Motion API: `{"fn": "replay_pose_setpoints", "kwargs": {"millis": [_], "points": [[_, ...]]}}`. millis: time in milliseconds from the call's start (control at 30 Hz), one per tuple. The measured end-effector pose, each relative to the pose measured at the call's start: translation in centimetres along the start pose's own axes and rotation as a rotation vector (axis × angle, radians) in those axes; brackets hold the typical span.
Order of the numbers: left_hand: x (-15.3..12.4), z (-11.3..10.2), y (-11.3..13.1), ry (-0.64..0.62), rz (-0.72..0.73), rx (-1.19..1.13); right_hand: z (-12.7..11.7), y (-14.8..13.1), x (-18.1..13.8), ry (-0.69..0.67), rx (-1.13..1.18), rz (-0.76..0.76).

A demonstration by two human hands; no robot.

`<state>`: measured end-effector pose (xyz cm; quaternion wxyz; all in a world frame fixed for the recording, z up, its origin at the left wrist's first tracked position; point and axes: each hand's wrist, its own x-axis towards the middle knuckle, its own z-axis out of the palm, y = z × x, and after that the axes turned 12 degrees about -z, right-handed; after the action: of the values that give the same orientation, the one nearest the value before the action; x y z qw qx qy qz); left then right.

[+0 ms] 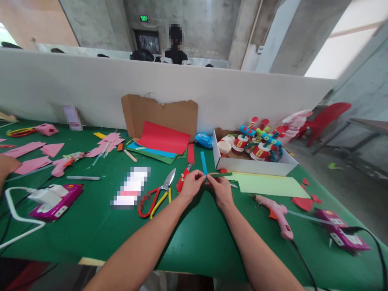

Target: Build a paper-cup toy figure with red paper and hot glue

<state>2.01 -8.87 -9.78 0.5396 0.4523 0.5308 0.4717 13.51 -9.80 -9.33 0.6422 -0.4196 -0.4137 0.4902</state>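
Observation:
Over the middle of the table, my left hand (191, 185) and my right hand (220, 189) meet fingertip to fingertip. A blue paper strip (203, 161) stands up from between them, its lower end pinched in my left fingers. A dark green paper strip (224, 175) runs off to the right, pinched in my right fingers. The two strips meet at a corner, partly hidden by the fingertips. Just left of my left hand lies a red-handled cutter (182, 180), and beyond that are scissors (165, 186) with red and yellow handles.
At the right are a pink glue gun (277, 212), a purple power strip (342, 232) and light green paper (269, 184). A white box (254, 165) holds paper-cup figures. Coloured sheets (163, 139) lie behind. Another person's hand (7, 167) is at far left, near a second glue gun (62, 165).

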Motion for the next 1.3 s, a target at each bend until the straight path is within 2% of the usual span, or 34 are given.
{"fn": "replay_pose_setpoints", "kwargs": {"millis": [167,433,567,933,1200,1300], "points": [[-0.2,0.12,0.16,-0.042,-0.027,-0.03,0.14,0.07,-0.07,0.048,0.011,-0.017],[0.0,-0.05,0.03,0.01,0.025,0.075,0.11,0.33,-0.03,0.063,-0.008,-0.009],[-0.04,-0.03,0.03,-0.016,0.009,0.069,-0.13,0.64,0.13,0.059,-0.002,-0.007],[-0.19,-0.02,0.19,0.014,0.009,0.004,-0.13,0.37,-0.05,0.049,-0.049,-0.029],[-0.14,-0.36,0.32,0.014,-0.091,-0.206,-0.12,0.27,0.09,0.016,0.223,0.087],[-0.26,-0.28,0.48,-0.01,-0.116,-0.233,-0.22,0.48,0.24,0.028,0.252,0.136]]}}
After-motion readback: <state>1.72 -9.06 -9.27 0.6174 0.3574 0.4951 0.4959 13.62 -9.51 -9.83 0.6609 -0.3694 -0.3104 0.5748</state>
